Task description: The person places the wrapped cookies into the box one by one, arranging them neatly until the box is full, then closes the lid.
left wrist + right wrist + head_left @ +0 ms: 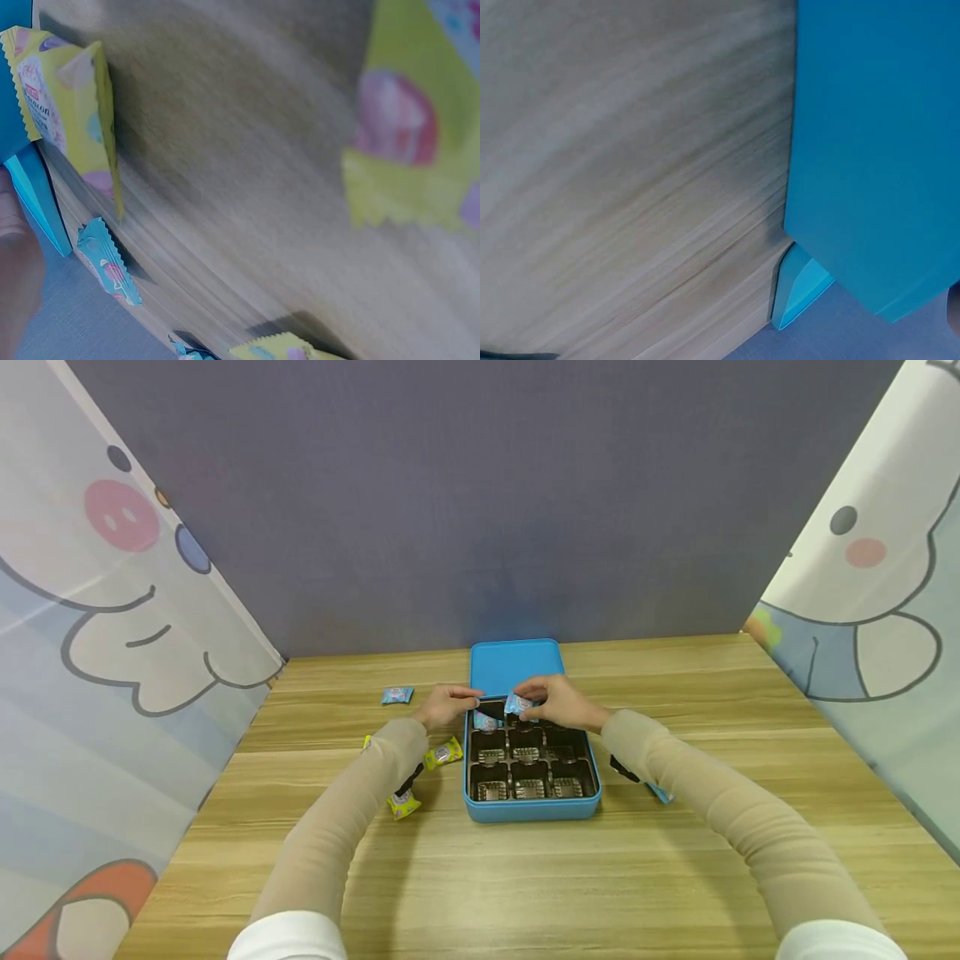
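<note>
A blue tin box (pixel 532 811) with a dark divided tray stands on the table, its lid (pixel 516 665) laid back behind it. My right hand (pixel 558 700) pinches a small blue candy packet (pixel 517 704) between thumb and fingers above the back row. Another blue packet (pixel 486 722) lies in the back left compartment. At the back left corner, my left hand (pixel 446 703) has thumb and fingers close together by a dark edge; whether they pinch it is unclear. In the left wrist view only part of that hand (pixel 19 262) shows, beside the blue box.
Left of the box lie yellow packets (pixel 444 752), one (pixel 403 804) nearer me, and a blue packet (pixel 397 695) farther back. A blue packet (pixel 660 792) is partly hidden by my right sleeve. A grey panel (pixel 480 510) rises behind the wooden table (pixel 540 885).
</note>
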A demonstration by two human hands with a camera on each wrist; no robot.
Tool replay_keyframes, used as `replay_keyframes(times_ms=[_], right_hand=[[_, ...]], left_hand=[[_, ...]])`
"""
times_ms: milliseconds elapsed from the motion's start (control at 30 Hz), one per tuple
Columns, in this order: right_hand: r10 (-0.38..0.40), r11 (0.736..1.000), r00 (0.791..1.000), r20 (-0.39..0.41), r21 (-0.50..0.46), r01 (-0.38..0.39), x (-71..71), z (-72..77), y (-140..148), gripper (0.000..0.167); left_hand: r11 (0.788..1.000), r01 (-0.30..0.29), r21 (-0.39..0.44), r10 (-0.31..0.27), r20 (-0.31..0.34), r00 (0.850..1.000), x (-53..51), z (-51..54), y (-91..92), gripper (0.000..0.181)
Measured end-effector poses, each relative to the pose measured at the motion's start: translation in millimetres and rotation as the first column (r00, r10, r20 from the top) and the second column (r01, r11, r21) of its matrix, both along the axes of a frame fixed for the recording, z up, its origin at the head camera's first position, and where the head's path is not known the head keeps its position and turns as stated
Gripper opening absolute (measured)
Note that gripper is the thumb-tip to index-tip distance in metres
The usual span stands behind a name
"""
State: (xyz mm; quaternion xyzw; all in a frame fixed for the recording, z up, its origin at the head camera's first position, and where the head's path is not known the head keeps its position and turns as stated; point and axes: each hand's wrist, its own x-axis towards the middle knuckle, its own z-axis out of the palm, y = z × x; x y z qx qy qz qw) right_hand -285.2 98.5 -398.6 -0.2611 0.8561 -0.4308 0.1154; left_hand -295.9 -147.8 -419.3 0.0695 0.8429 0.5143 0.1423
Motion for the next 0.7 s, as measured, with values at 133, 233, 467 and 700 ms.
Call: replay_keyframes(times_ms=[133, 233, 467, 700], right_hand=[[0.008, 1.000, 1.000, 0.012, 0.014, -0.008, 2.1, -2.0, 0.5, 0.046], [0.005, 1.000, 1.000, 0.014, 0.025, -0.005, 3.9, -2.5, 0.4, 0.046], [0.014, 0.999, 1.000, -0.002, 0.045, -0.014, 5.6, -1.4, -1.2, 0.045], [0.069, 0.991, 0.996, -0.056, 0.117, -0.062, 4.5, -0.7, -0.7, 0.046]], left_hand=[[1.000, 0.003, 0.003, -0.003, 0.014, 1.000, 1.4, 0.6, 1.2, 0.029], [1.000, 0.004, 0.000, -0.004, 0.021, 1.000, 2.3, 1.0, 1.5, 0.029], [1.000, 0.005, 0.001, -0.005, 0.011, 1.000, 0.6, 0.4, 0.6, 0.029], [1.000, 0.013, -0.001, -0.013, 0.006, 1.000, -0.1, -0.3, -0.6, 0.029]])
